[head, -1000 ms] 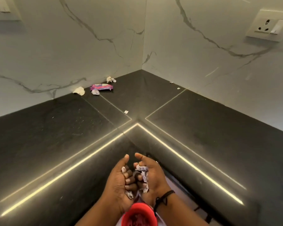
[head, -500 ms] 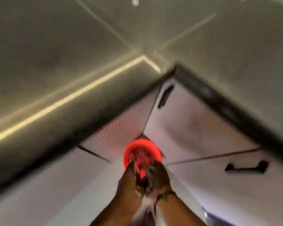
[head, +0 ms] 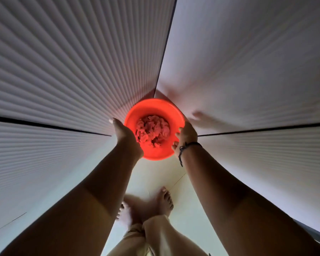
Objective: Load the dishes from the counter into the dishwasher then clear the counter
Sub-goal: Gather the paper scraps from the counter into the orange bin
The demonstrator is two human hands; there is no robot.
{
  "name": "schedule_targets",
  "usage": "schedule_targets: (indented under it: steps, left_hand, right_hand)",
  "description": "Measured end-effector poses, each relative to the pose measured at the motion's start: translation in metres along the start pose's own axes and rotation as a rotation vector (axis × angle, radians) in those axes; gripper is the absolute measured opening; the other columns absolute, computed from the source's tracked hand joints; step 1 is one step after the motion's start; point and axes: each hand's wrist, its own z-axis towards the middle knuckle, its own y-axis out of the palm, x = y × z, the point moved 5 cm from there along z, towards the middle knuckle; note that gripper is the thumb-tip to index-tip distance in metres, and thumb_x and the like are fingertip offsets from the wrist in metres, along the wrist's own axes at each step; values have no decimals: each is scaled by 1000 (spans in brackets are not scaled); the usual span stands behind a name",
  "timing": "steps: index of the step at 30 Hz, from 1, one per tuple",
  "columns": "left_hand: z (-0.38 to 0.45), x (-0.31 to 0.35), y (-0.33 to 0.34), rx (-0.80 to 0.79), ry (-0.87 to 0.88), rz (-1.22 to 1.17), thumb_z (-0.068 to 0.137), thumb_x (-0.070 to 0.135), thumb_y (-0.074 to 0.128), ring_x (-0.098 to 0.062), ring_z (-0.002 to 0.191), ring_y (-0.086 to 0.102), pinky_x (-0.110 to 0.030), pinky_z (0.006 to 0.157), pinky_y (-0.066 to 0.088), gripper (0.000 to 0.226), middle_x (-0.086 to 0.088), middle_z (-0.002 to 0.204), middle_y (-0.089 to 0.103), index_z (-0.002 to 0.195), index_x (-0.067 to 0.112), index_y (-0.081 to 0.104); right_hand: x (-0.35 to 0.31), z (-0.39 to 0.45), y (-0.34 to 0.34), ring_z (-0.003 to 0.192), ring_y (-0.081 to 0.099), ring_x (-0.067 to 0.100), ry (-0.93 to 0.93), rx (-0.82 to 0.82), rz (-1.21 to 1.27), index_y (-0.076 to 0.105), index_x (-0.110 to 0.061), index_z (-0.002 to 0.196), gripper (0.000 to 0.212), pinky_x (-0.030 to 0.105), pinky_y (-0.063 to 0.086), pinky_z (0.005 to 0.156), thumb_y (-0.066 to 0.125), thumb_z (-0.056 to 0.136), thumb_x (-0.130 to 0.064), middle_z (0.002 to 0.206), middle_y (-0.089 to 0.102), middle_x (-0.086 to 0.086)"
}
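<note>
A: Red round plastic bin [head: 156, 109], down on the floor in the cabinet corner, sits between both hands. Crumpled paper and wrapper scraps [head: 152, 130] fill its bottom.

B: Hands?

A: Left hand [head: 125, 134] is at the near-left rim, fingers look straight and together, laid against the rim edge or just over it; contact can't be confirmed. Right hand [head: 185, 135] is at the right rim, fingertips curled inward at the edge, thumb hidden. Whether it grips the rim or only touches it can't be told. Black cord bracelet [head: 189, 145] on that wrist.

B: Handling?

A: Judged light: thin stiff plastic, loose soft paper inside. Smooth flared rim could slip, so take it by the rim on opposite sides, one hand each. Scraps are loose and could spill if it tips.

B: Surroundings?

A: Ribbed white cabinet doors [head: 63, 67] beyond the left fingertips, plain white doors [head: 248, 61] beyond the right fingers. Bare feet [head: 163, 200] on pale floor nearer the person than the bin.

B: Stage?

A: Likely counter-clearing, trash going in the bin.
</note>
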Motion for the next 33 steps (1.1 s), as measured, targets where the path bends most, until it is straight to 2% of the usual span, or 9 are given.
schedule_targets:
  steps: [3,5,8,12,17,20,23,28,33]
  left_hand:
    - [-23,-5,-19,34,29,87,86,77,18,-23,122,46,-32,101,32,77,-7,133,50,145,29,34]
    - [-50,-12,-27,-6,81,150,90,72,21,-25,123,46,-34,102,31,70,-5,139,47,146,30,31]
    - [-102,-20,-35,-55,201,283,94,63,28,-27,93,54,-30,78,38,66,-8,118,56,144,22,37]
    - [-223,0,-34,-189,358,437,99,46,37,-20,106,52,-33,94,38,34,-1,113,58,124,25,50]
    - [-382,44,-26,-432,679,570,97,46,43,-12,81,62,-21,64,49,28,0,91,67,99,25,61]
    - [-457,79,-21,-521,892,564,92,51,47,-6,102,57,-27,85,43,32,9,110,61,114,30,54]
    - [-518,117,-17,-569,1079,501,95,42,47,-6,97,56,-25,86,45,23,8,105,62,109,24,56]
    - [-553,179,-18,-512,1179,450,94,38,53,-12,89,57,-25,74,43,20,2,93,64,98,20,61]
    - [-545,254,-17,-237,1297,563,93,39,55,-13,72,52,-28,66,41,24,0,82,60,94,16,61]
  right_hand:
    - [-7,-39,-25,66,45,13,19,70,-122,58,-20,108,27,24,36,61,39,98,-37,112,65,7]
    - [-12,-75,-34,66,48,11,6,87,-153,57,-17,108,26,25,37,61,41,99,-36,112,64,7]
    - [-23,-137,-42,71,56,11,-64,65,-263,58,-12,107,23,26,41,63,44,100,-29,102,65,7]
    - [-65,-254,-40,62,54,14,-206,-7,-356,60,-13,82,19,25,41,58,53,97,-21,80,67,5]
    - [-118,-396,-15,65,56,16,-499,-207,-474,61,-19,63,22,31,44,63,58,84,-15,67,66,-1]
    - [-154,-467,6,66,55,14,-645,-294,-492,58,-20,69,15,28,43,62,60,80,-30,74,65,3]
    - [-196,-520,25,69,53,15,-834,-362,-507,60,-19,74,17,28,43,62,61,79,-35,79,64,8]
    - [-272,-554,37,56,50,11,-968,-329,-461,60,-13,74,17,18,41,51,61,90,-12,67,59,5]
    - [-363,-535,47,55,48,11,-1102,-153,-671,64,-15,84,9,27,41,55,62,88,-23,65,58,0]
